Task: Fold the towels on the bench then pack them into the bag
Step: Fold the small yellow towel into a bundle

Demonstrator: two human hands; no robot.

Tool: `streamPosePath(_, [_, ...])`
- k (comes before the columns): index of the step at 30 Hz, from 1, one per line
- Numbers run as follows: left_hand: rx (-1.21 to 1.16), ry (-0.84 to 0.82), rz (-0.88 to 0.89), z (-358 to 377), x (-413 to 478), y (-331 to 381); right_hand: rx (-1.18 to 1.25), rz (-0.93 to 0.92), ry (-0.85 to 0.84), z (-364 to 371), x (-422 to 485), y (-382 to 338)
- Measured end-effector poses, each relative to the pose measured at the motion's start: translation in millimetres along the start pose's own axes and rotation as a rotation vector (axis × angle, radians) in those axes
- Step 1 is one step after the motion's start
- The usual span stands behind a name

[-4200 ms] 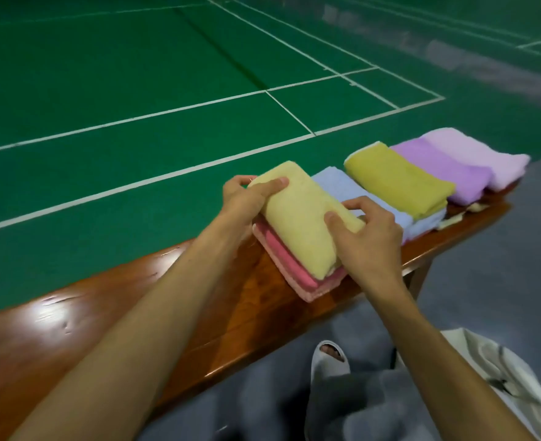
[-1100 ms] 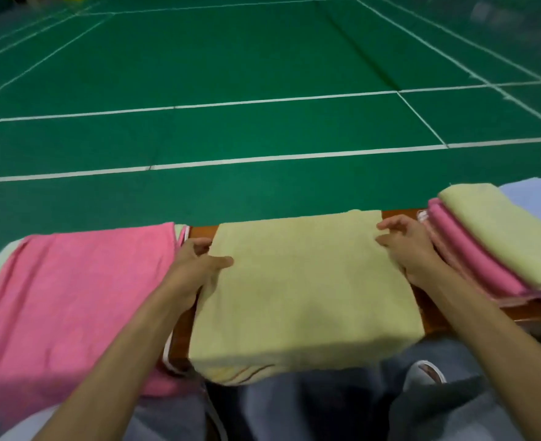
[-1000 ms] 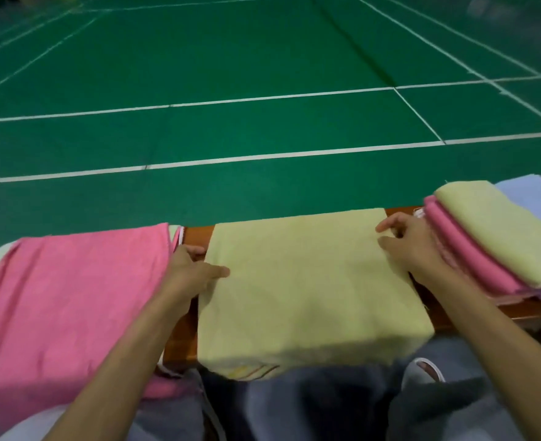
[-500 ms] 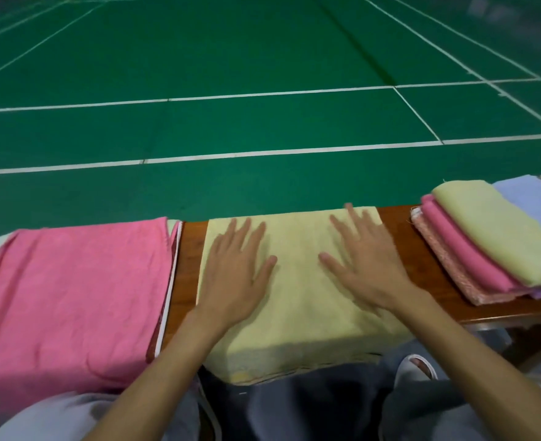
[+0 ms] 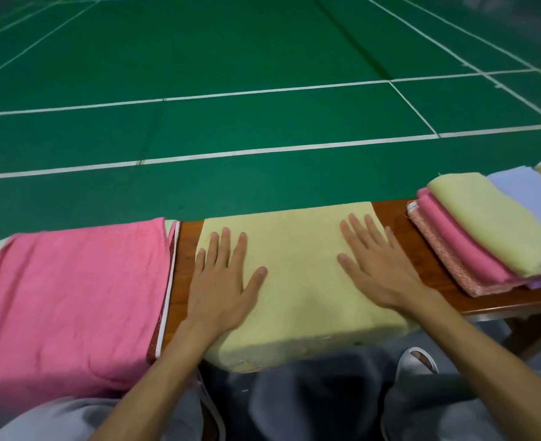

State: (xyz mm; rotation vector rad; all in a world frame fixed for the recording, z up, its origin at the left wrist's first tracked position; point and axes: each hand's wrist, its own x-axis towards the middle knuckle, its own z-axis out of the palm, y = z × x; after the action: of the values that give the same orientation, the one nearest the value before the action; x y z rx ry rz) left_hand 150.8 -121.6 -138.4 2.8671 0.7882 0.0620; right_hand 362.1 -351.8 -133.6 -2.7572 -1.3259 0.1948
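Nothing legible: no lettering, brand, number or sign. Speckles on the peach towel (image 5: 438, 240) at right, perhaps print, too blurred.

The yellow towel (image 5: 301, 281) is soft matt cloth with a fine, slightly nubby pile. The bench (image 5: 428, 272) under it is reddish-brown wood, smooth and varnished to a gloss. The pink towel (image 5: 72, 281) is matt cloth, faintly crinkled, with a white hem. The folded towels (image 5: 485, 227) are the same soft matt cloth, and the lowest looks speckled. The green floor (image 5: 231, 58) is smooth and matt, with white lines. The grey trousers (image 5: 310, 396) are plain matt cloth.
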Motion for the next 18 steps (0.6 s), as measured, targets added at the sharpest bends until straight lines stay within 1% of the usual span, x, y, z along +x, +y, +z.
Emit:
streamPosePath(2, [-0.001,-0.004,0.010,-1,-4,-3,0.007,0.041,0.014,-2,-5,13])
streamPosePath(7, [-0.017,-0.012,0.042,-3,-5,-2,0.024,0.037,0.017,1,-9,11])
streamPosePath(9, [-0.086,-0.027,0.064,-8,-3,-1,0.045,0.046,0.025,-2,-7,10])
streamPosePath(10, [-0.150,-0.032,0.067,-11,-2,-2,0.074,0.061,0.049,-3,-6,9])
streamPosePath(11, [-0.222,-0.023,0.059,-15,-1,-3,0.123,0.078,0.111,-4,-5,7])
streamPosePath(12, [-0.279,0.009,0.037,-18,-1,-4,0.175,0.106,0.206,-5,-5,6])
streamPosePath(14, [-0.295,0.147,-0.035,-24,-1,-7,0.224,0.215,0.397,-11,-4,2])
streamPosePath(15, [-0.269,0.214,-0.097,-26,-1,-8,0.221,0.304,0.432,-16,-3,2])
streamPosePath(16, [-0.240,0.247,-0.182,-29,-2,-9,0.204,0.393,0.419,-22,-2,3])
streamPosePath(18, [-0.206,0.207,-0.347,-33,-3,-12,0.171,0.499,0.293,-32,-2,6])
